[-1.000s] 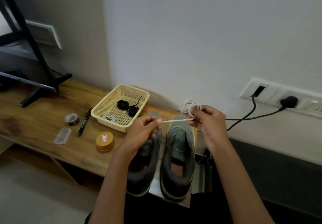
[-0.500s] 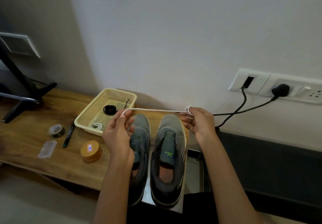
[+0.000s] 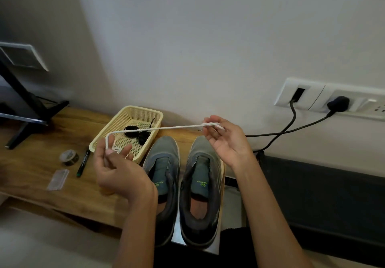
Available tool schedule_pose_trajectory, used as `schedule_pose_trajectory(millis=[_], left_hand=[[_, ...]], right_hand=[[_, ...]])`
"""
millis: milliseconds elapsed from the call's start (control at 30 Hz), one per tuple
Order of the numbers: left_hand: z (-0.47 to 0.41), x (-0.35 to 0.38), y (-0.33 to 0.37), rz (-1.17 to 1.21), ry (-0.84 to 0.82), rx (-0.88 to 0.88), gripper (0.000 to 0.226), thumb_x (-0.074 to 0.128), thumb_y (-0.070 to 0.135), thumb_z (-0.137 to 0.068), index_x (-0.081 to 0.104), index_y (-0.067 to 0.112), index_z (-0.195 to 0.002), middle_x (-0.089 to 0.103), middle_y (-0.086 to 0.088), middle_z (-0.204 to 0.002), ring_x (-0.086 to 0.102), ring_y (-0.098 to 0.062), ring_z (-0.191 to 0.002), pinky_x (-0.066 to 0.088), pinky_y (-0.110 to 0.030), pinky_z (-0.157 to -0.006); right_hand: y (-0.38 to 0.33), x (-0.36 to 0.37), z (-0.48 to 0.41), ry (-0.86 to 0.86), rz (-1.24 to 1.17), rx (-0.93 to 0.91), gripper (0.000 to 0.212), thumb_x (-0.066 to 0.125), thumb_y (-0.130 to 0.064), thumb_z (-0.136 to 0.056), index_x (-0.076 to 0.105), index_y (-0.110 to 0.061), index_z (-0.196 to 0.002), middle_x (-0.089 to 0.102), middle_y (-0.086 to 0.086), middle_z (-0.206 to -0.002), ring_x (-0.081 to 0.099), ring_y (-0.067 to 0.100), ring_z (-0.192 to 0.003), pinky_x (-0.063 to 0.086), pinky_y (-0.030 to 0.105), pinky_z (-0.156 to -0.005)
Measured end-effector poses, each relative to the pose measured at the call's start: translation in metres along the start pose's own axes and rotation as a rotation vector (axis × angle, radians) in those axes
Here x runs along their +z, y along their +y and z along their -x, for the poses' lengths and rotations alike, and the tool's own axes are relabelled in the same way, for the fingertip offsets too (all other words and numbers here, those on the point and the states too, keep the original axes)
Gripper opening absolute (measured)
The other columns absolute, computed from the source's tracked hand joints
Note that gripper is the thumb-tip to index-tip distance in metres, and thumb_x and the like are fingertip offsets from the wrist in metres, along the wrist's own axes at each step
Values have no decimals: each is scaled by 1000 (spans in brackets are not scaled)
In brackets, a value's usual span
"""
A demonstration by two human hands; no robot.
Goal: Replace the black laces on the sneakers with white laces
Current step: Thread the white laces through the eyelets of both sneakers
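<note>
Two grey sneakers stand side by side, toes to the wall, without laces: the left one (image 3: 164, 176) and the right one (image 3: 205, 182). A white lace (image 3: 164, 128) is stretched taut above them. My left hand (image 3: 116, 169) pinches one end over the near corner of the basket. My right hand (image 3: 226, 142) holds the other end, with the lace looped over its fingers. The cream plastic basket (image 3: 150, 112) holds coiled black laces (image 3: 135, 132) and another white lace, mostly hidden behind my left hand.
On the wooden bench (image 3: 31, 163) lie a tape roll (image 3: 69, 157), a black marker (image 3: 83, 162) and a small clear packet (image 3: 58, 179). A black stand (image 3: 27, 109) is at far left. Black cables (image 3: 291, 128) run from wall sockets (image 3: 333, 100) on the right.
The coiled white lace has been drawn out: my left hand moved left and down with one end, my right hand stayed above the right sneaker. The stretched span is now much longer.
</note>
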State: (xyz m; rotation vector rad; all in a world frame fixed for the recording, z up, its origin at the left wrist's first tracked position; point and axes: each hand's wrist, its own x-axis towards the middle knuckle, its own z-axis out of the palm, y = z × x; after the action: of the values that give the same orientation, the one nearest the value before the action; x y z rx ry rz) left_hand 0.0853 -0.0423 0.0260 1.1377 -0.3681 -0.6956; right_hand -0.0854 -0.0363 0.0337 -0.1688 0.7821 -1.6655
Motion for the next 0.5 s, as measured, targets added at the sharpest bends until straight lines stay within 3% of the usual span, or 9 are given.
schedule_pose_trajectory(millis=[100, 167, 333, 433, 500], left_hand=[[-6, -1, 4, 8, 28, 26, 28, 37, 4, -99, 57, 19, -110, 66, 12, -105, 65, -6, -66, 47, -15, -59], [-9, -3, 5, 5, 18, 22, 28, 36, 3, -98, 57, 20, -103, 67, 8, -102, 67, -6, -66, 48, -17, -60], [-10, -4, 1, -37, -79, -31, 22, 37, 3, -98, 55, 10, -108, 69, -3, -100, 65, -6, -66, 49, -18, -57], [-6, -2, -1, -121, -210, -56, 24, 39, 5, -99, 53, 11, -117, 70, -3, -103, 65, -2, -67, 50, -14, -59], [-1, -1, -3, -236, -383, -27, 29, 42, 8, -99, 52, 13, -125, 70, 1, -104, 67, 1, -72, 53, -14, -63]], right_hand=[[1, 5, 1, -188, -146, -20, 21, 42, -4, -85, 61, 4, -89, 65, 22, -94, 64, 34, -91, 58, 39, -78], [4, 6, 0, -206, -89, -6, 25, 44, -13, -85, 61, 2, -94, 65, 20, -97, 63, 33, -94, 56, 41, -82], [17, -5, -8, 101, 634, -26, 31, 42, -30, -97, 63, -8, -89, 68, 15, -98, 66, 26, -94, 48, 35, -88], [16, -7, -4, 199, 680, -61, 22, 48, -17, -94, 64, -6, -82, 69, 13, -86, 66, 24, -79, 50, 31, -77], [12, -6, 0, 242, 728, -187, 14, 54, -7, -88, 65, -5, -80, 67, 10, -78, 63, 19, -71, 49, 27, -68]])
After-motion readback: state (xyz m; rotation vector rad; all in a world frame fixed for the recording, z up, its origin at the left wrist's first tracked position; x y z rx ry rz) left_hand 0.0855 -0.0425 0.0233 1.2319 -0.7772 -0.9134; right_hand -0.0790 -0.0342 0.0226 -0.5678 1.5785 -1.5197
